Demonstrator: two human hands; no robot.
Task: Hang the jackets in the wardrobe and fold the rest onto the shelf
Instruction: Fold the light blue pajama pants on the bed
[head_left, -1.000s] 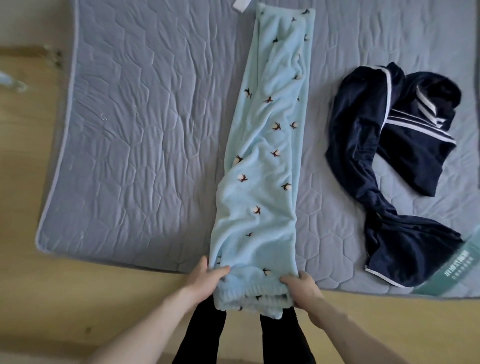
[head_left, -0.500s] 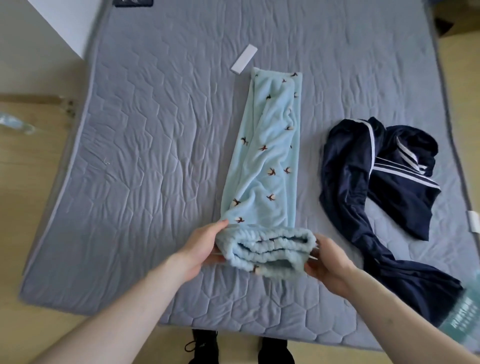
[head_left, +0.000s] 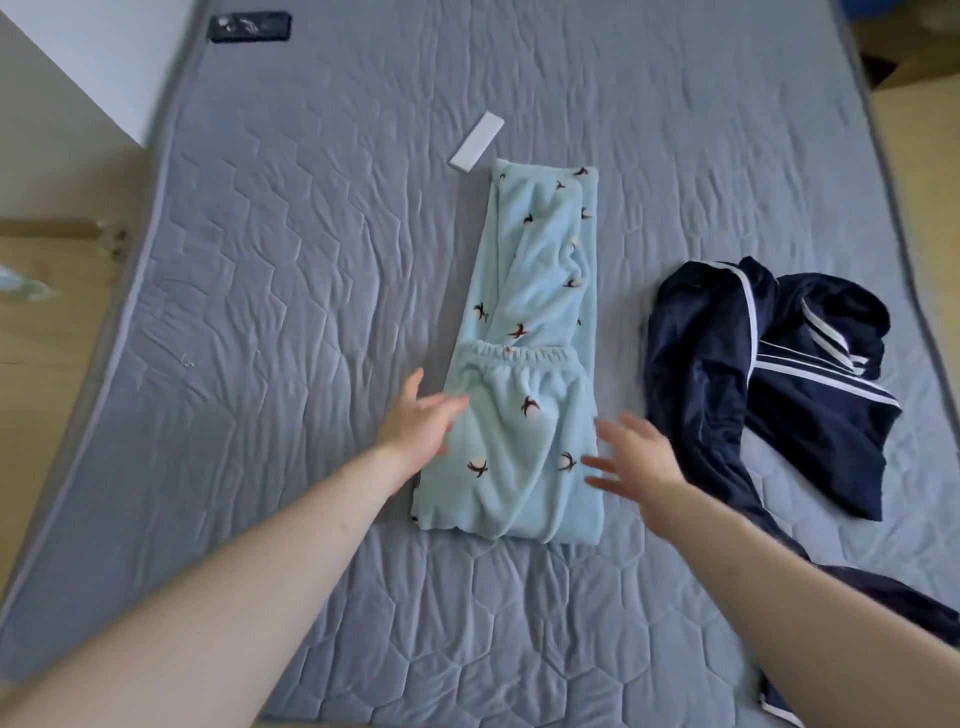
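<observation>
Light blue fleece trousers (head_left: 524, 364) with small dark printed motifs lie lengthwise on the grey quilted mattress (head_left: 260, 312). Their waistband end is folded up over the legs and lies flat. My left hand (head_left: 423, 423) is at the left edge of the folded part, fingers straight, touching the fabric. My right hand (head_left: 631, 457) hovers at its right edge with fingers spread and blurred, holding nothing. A crumpled navy jacket (head_left: 753, 374) with white stripes lies to the right on the mattress.
A white rectangular tag (head_left: 476, 141) lies above the trousers. A dark phone-like item (head_left: 249, 27) sits at the mattress's far left corner. A white furniture panel (head_left: 78, 52) and wooden floor (head_left: 47, 322) border the left side.
Both hands carried the waistband end forward, laid it over the trouser legs, and released it. The camera moved forward over the mattress.
</observation>
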